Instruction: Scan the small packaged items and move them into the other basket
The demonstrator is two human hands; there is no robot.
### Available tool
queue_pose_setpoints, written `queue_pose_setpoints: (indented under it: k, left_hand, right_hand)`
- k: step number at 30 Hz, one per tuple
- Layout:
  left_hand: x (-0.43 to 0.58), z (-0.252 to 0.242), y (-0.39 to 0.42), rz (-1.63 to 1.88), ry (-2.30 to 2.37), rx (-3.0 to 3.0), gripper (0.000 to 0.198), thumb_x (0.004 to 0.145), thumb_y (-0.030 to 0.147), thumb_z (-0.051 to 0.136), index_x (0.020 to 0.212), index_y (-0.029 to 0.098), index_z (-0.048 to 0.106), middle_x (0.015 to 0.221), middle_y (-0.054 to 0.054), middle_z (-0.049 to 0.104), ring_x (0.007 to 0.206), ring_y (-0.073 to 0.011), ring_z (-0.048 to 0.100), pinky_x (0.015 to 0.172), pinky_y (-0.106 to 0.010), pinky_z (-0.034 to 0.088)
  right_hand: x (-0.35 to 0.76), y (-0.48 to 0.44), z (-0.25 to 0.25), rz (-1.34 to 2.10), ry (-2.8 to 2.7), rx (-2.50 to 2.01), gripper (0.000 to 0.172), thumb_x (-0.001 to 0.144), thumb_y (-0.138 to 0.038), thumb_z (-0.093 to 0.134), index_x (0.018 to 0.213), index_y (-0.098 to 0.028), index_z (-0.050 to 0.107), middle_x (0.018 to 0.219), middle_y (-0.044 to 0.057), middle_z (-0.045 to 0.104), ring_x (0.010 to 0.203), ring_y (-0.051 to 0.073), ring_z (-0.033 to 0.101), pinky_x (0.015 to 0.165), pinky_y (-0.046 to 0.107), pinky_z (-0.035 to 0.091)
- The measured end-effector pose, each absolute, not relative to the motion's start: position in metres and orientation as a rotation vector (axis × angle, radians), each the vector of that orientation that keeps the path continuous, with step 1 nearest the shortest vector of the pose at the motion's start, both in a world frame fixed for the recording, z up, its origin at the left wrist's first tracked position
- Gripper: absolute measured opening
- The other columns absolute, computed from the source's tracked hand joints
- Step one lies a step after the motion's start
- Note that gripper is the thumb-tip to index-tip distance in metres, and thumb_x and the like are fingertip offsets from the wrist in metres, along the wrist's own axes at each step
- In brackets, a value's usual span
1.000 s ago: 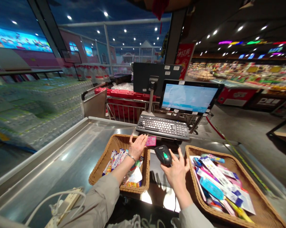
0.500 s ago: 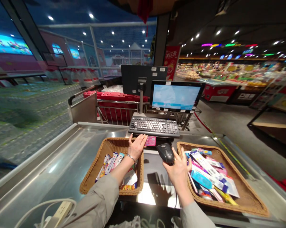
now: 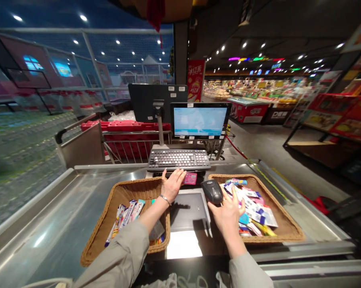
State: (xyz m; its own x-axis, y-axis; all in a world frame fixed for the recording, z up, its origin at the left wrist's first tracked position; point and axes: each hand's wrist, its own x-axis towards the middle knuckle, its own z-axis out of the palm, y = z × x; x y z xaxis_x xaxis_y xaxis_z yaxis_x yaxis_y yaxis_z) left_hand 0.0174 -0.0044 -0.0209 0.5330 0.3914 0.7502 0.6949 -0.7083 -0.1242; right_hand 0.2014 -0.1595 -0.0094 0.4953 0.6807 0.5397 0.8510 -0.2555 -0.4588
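My left hand (image 3: 172,185) reaches forward over the far rim of the left wicker basket (image 3: 102,236), fingers stretched out flat just below the keyboard (image 3: 178,159) and beside a small pink card (image 3: 190,178). My right hand (image 3: 226,210) grips a black handheld barcode scanner (image 3: 212,191) over the flat scanner plate (image 3: 188,208), at the left rim of the right wicker basket (image 3: 284,228). The left basket holds a few toothbrush packs (image 3: 126,214). The right basket holds several colourful packs (image 3: 252,208).
A lit touchscreen (image 3: 200,120) stands behind the keyboard, with a second dark monitor (image 3: 156,102) behind it. A red shopping trolley (image 3: 129,138) sits beyond the steel counter (image 3: 57,224). Shop shelves and an open aisle floor (image 3: 273,148) lie to the right.
My view has swung to the right, so everything shifted left in frame. Both hands keep their places: left by the keyboard, right on the scanner.
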Motion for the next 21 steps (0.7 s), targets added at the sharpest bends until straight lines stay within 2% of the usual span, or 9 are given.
queue_pose_setpoints:
  k: [7, 14, 18, 21]
  left_hand:
    - [0.046, -0.015, -0.005, -1.01, -0.801, -2.424, 0.043, 0.098, 0.018, 0.038, 0.139, 0.027, 0.046, 0.133, -0.006, 0.062, 0.129, -0.0171, 0.052, 0.118, -0.049, -0.009]
    - [0.073, -0.014, -0.008, -0.984, -0.754, -2.49, 0.044, 0.096, 0.024, 0.045, 0.14, 0.028, 0.046, 0.134, -0.008, 0.061, 0.132, -0.0215, 0.049, 0.118, -0.053, -0.002]
    - [0.089, -0.015, -0.011, -0.998, -0.686, -2.536, 0.041, 0.096, 0.025, 0.048, 0.137, 0.028, 0.048, 0.136, -0.007, 0.06, 0.131, -0.0203, 0.05, 0.118, -0.052, -0.005]
    - [0.101, -0.016, -0.012, -1.011, -0.649, -2.569, 0.04, 0.095, 0.024, 0.049, 0.136, 0.028, 0.049, 0.137, -0.007, 0.059, 0.131, -0.0197, 0.05, 0.118, -0.052, -0.006]
  right_hand:
    - [0.218, -0.172, -0.009, -0.336, -1.181, -2.051, 0.027, 0.076, -0.042, 0.058, 0.085, -0.021, 0.072, 0.119, 0.007, 0.068, 0.135, 0.033, 0.035, 0.105, 0.05, 0.025]
    - [0.233, -0.181, -0.013, -0.383, -1.085, -2.102, 0.039, 0.079, -0.052, 0.053, 0.097, -0.022, 0.071, 0.12, 0.008, 0.067, 0.134, 0.032, 0.036, 0.107, 0.054, 0.018]
    - [0.242, -0.187, -0.013, -0.369, -1.008, -2.147, 0.05, 0.079, -0.057, 0.05, 0.108, -0.021, 0.069, 0.121, 0.009, 0.066, 0.136, 0.03, 0.034, 0.109, 0.054, 0.014]
    - [0.247, -0.194, -0.012, -0.393, -0.956, -2.154, 0.051, 0.08, -0.056, 0.05, 0.111, -0.021, 0.068, 0.122, 0.01, 0.066, 0.136, 0.029, 0.034, 0.11, 0.051, 0.012]
